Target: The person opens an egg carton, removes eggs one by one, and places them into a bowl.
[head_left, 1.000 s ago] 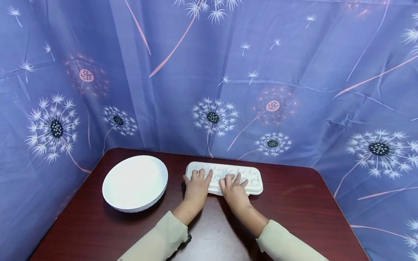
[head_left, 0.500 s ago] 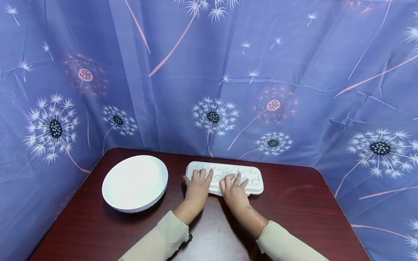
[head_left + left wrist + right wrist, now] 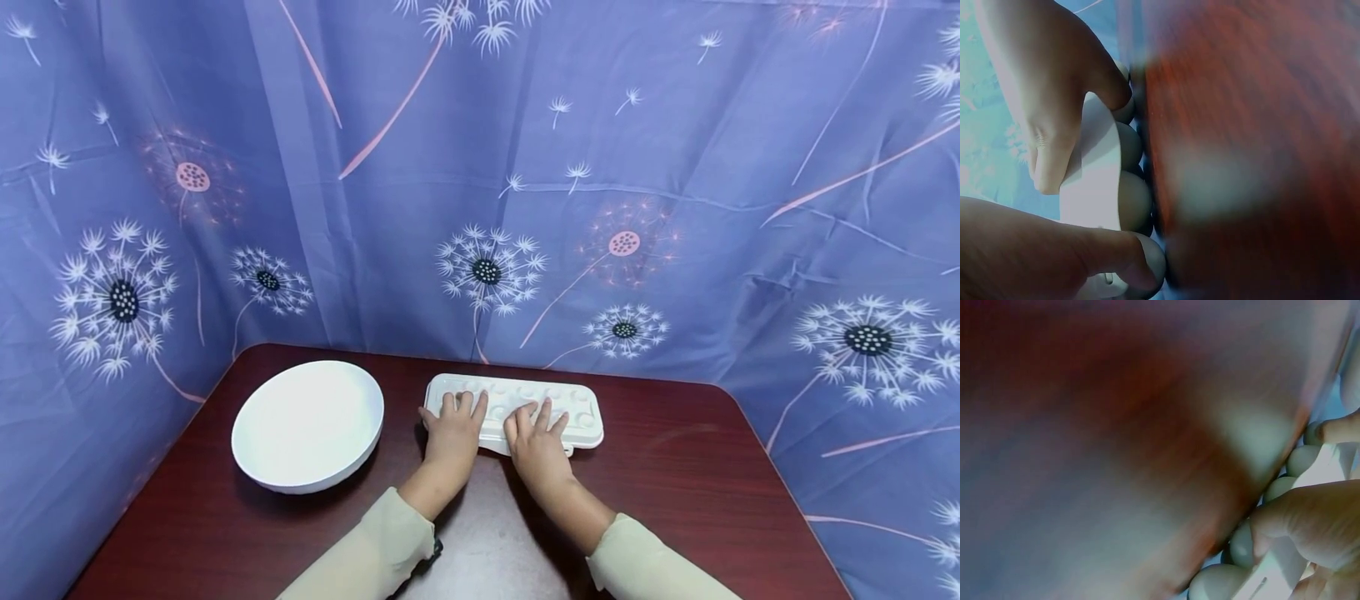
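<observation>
Blue curtain cloth (image 3: 375, 250) printed with white and pink dandelions hangs behind a dark red-brown table (image 3: 697, 483). From the head, a white lidded tray (image 3: 513, 395) lies near the table's far edge, its top dotted with round bumps. Left of the tray, apart from it, stands a white bowl (image 3: 307, 425). The left hand (image 3: 452, 437) lies over the tray's left part, fingers spread on top; the right hand (image 3: 540, 454) lies right of the tray's middle, fingers slightly bent and parted. Pale sleeves (image 3: 390, 533) reach toward the tray from its near side.

From the left wrist, rounded bulges (image 3: 1134, 200) line the tray's near side, with a white flap (image 3: 1091, 194) above them. The left thumb presses one bulge and the right thumb another farther along the tray, so each hand grips it between thumb and fingers.

From the right wrist, the right thumb bends against a bulge beside the flap; beyond, the left thumb touches the tray's other part. Blurred table fills the space in front of the tray.
</observation>
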`<state>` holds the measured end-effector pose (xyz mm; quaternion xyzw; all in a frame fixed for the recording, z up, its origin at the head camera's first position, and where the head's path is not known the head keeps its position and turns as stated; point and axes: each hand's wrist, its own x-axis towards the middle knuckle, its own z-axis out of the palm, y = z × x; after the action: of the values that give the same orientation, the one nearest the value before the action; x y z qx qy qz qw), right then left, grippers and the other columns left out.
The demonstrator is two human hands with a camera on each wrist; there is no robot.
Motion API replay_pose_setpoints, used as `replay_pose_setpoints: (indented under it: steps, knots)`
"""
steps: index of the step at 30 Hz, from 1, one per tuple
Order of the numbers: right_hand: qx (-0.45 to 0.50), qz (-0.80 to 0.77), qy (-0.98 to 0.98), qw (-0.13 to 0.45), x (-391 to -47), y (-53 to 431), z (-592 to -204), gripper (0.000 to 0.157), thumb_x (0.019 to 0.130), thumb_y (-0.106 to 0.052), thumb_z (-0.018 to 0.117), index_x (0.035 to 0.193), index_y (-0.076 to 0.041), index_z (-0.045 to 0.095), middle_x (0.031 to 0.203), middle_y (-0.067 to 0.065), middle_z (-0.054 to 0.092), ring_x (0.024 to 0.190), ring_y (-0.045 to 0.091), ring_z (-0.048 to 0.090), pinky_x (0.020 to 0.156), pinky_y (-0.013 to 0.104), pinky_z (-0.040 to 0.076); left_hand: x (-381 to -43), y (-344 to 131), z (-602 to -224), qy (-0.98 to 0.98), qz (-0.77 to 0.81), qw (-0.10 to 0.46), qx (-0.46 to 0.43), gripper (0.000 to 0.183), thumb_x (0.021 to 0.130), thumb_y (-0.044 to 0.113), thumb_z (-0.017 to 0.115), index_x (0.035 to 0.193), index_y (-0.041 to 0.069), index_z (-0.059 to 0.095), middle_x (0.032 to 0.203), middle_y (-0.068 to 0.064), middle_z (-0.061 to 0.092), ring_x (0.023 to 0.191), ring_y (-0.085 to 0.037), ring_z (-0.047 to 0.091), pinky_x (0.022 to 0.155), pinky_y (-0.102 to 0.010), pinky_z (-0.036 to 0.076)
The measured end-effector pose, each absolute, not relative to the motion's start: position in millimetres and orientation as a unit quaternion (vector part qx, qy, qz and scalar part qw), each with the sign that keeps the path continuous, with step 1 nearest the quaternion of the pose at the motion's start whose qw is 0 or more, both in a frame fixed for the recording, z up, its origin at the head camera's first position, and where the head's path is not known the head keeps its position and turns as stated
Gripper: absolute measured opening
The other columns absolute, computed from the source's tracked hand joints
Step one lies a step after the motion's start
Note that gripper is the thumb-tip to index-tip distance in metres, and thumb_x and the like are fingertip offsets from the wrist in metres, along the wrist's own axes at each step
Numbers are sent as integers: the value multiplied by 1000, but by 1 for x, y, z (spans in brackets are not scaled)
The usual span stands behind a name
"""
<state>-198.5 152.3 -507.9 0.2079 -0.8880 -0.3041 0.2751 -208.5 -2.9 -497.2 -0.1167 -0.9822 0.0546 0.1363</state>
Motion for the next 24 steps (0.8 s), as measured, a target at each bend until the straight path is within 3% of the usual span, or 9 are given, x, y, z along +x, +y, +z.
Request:
replay_pose_setpoints:
  steps: [12,18,24]
  knots:
    - [203,-278,-899,271,-200,157,-504,34,98,-18,40,121,3,54,119,25,61,114,44,67,81,58,60,-210,2,-494,-980,66,140,-121,53,100,14,52,152,24,47,134,-11,52,119,-34,49,90,-67,52]
    - [201,-256,-906,271,-199,156,-503,35,98,-15,38,123,3,55,120,25,61,114,44,67,81,58,60,-209,2,-491,-983,66,115,-128,60,96,14,60,153,23,44,137,-12,51,122,-34,48,91,-68,50]
    - [205,-239,-911,267,-191,153,-496,32,96,-15,47,121,1,56,119,23,62,113,41,68,81,56,60,-203,0,-492,-986,63,95,-126,65,94,15,65,154,22,42,140,-14,50,127,-35,46,93,-69,49]
